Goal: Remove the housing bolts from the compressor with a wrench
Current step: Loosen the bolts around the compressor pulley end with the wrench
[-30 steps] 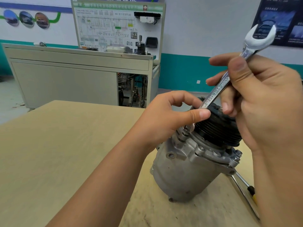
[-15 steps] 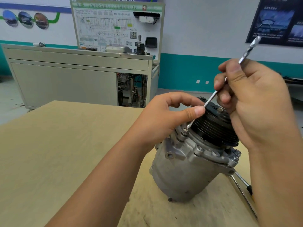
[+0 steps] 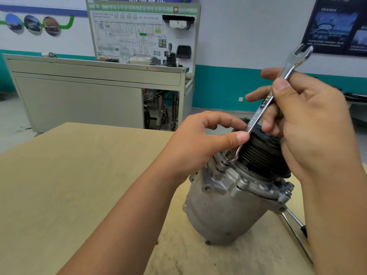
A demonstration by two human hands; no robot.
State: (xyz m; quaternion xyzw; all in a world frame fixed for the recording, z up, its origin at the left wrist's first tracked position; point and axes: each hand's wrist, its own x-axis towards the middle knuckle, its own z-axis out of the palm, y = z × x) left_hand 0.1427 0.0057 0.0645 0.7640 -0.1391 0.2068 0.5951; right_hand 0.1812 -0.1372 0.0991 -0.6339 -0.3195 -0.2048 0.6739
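Compressor (image 3: 224, 211) is lying tilted on the wooden table (image 3: 79, 175), with its black grooved pulley (image 3: 264, 155) pointing up and away from the person. A bolt (image 3: 225, 161) is standing at the upper left edge of the compressor's flange, just beside the pulley, and the lower open end of a wrench (image 3: 266, 104) seems to be sitting on it. The wrench is rising steeply up and to the right over the compressor. The left hand (image 3: 198, 143) is pinching the wrench low down, thumb and forefinger closing on it just above the bolt, the other fingers curling underneath. The right hand (image 3: 313, 126) is pinching the shaft higher up, the thumb pressing on its near face while the fingers are reaching round behind it, partly spread. A second tool (image 3: 294, 221) is lying on the table just right of the compressor, half hidden by the right forearm. To my eye neither hand is steadying the compressor, so a firm pull may be rolling or sliding it on the table. With the wrench standing so steeply, its open end could be slipping off the bolt head and rounding the corners, or knuckles could be striking the pulley.
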